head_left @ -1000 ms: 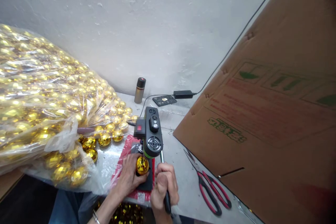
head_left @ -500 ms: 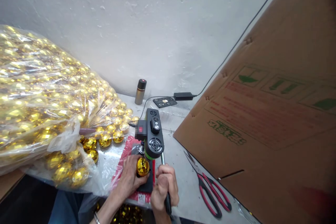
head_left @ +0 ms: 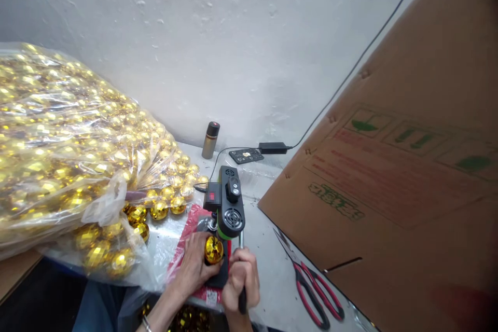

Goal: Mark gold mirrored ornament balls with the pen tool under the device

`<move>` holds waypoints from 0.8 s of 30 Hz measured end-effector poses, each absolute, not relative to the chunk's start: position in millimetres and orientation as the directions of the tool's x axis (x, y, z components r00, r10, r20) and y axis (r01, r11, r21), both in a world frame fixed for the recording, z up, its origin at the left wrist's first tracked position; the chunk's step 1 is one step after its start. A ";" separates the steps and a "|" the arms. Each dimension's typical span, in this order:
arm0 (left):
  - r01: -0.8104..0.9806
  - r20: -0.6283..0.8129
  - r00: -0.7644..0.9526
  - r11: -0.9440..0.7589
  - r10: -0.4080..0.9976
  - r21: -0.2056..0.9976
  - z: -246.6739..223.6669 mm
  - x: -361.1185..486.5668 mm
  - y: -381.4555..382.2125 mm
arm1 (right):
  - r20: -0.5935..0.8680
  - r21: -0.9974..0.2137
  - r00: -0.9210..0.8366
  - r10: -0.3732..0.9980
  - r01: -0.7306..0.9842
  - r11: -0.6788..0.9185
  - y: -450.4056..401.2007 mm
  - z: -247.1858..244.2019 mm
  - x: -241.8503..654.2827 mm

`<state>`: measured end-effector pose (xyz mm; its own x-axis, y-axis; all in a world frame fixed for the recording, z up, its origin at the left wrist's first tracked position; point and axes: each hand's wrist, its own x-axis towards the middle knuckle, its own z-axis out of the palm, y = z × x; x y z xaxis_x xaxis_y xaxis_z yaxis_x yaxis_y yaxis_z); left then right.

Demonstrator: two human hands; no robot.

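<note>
My left hand (head_left: 193, 260) is closed around a shiny gold faceted ball (head_left: 213, 249), thumb on its near side and fingers on the left. It holds the ball over the dark base of a small black bench drill press (head_left: 230, 201), just below the machine's head. My right hand (head_left: 241, 278) is wrapped around the press's lever handle (head_left: 242, 301), a metal rod with a black grip. Whether a bit touches the ball is hidden by the head. Under the machine lies a red plastic sheet (head_left: 179, 250).
At left bulges a clear plastic bag (head_left: 78, 145) full of gold balls, several spilling from its mouth. Red-and-black scissors (head_left: 311, 285) lie right of the press. A cardboard box (head_left: 389, 176) leans behind them. A bottle (head_left: 210, 140), phone (head_left: 246, 155) and power adapter (head_left: 272, 148) stand by the wall.
The view has shifted slightly. My right hand and the lever grip have moved a little up and left relative to the press. My left hand keeps the same hold on the ball.
</note>
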<state>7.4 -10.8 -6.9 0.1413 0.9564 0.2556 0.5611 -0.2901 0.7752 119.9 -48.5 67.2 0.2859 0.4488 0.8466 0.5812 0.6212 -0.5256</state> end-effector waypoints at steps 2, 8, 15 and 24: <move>0.557 0.243 0.152 -0.286 0.958 0.780 -6.4 7.2 -11.3 | 0.863 -0.495 0.256 0.436 0.606 0.623 -46.9 57.7 121.2; 0.562 0.226 0.160 -0.276 0.961 0.779 -3.4 8.3 -11.3 | 0.898 -0.426 0.202 0.391 0.624 0.655 -43.8 57.3 124.0; 0.556 0.237 0.180 -0.298 0.955 0.776 0.2 4.7 -15.6 | 0.692 -0.708 0.347 0.633 0.496 0.502 -55.5 155.6 122.0; 0.688 0.390 0.112 -0.355 0.914 0.633 8.6 -58.9 -28.3 | 0.690 -0.717 0.342 0.638 0.445 0.537 -56.8 139.4 120.0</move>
